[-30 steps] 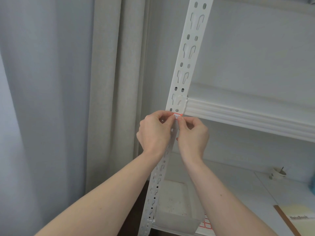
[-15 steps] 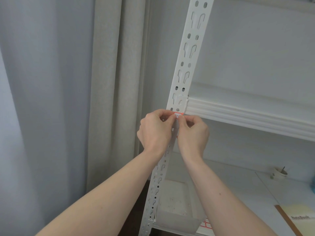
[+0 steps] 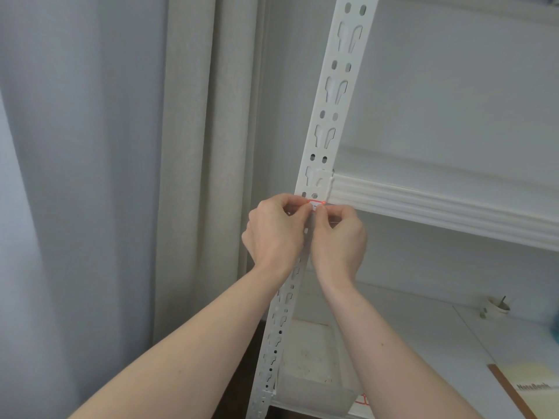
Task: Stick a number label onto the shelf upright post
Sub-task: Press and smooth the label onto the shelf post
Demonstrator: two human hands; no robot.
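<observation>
The number label is a small white sticker with a red border. It lies against the front face of the shelf upright post, just below the point where the shelf beam joins the post. Only the top edge and upper corners of the label show; the rest is hidden behind the fingertips.

The left hand holds the left side of the label, with thumb and forefinger curled and pinched at its edge. The right hand holds the right side in the same manner, fingers curled and pinched on it. The two hands meet at the post, knuckles nearly touching, both forearms rising from the bottom of the view.

The post is white perforated steel with keyhole slots and tilts to the right in the view. On the lower shelf, just right of the post, stands a translucent plastic bin. A sheet of red-bordered labels shows beside the bin. A notebook lies at the lower right. A small cup stands further back. Grey curtains hang to the left of the post.
</observation>
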